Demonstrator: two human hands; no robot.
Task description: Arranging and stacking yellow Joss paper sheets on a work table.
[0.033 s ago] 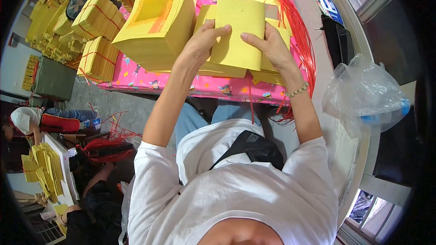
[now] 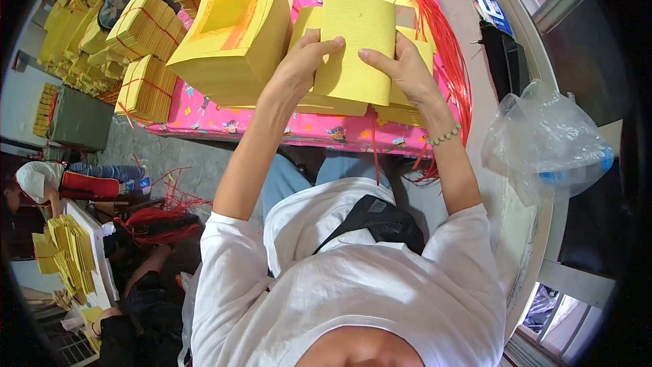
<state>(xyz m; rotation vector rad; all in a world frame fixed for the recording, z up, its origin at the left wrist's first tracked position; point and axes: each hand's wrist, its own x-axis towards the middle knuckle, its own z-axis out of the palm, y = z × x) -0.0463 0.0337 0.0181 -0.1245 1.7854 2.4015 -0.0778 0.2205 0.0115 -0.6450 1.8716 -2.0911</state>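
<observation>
Between my two hands is yellow paper (image 2: 356,47), a sheet or thin stack with a curved lower edge; how many layers I cannot tell. My left hand (image 2: 299,61) grips its left edge, thumb on top and fingers behind. On the right edge my right hand (image 2: 405,71) holds it the same way, thumb across the face. Under it, more yellow paper lies in piles on the pink patterned tabletop (image 2: 312,134). Close to my left hand stands a tall stack of yellow paper (image 2: 227,71), its top sheet printed with an orange-bordered square.
Bundles of yellow paper (image 2: 146,24) tied with red string fill the table's left side. Red plastic strands (image 2: 456,61) hang along its right. A clear plastic bag (image 2: 543,132) and black pouch (image 2: 502,61) lie at right. Other people work at a white table (image 2: 100,258) lower left.
</observation>
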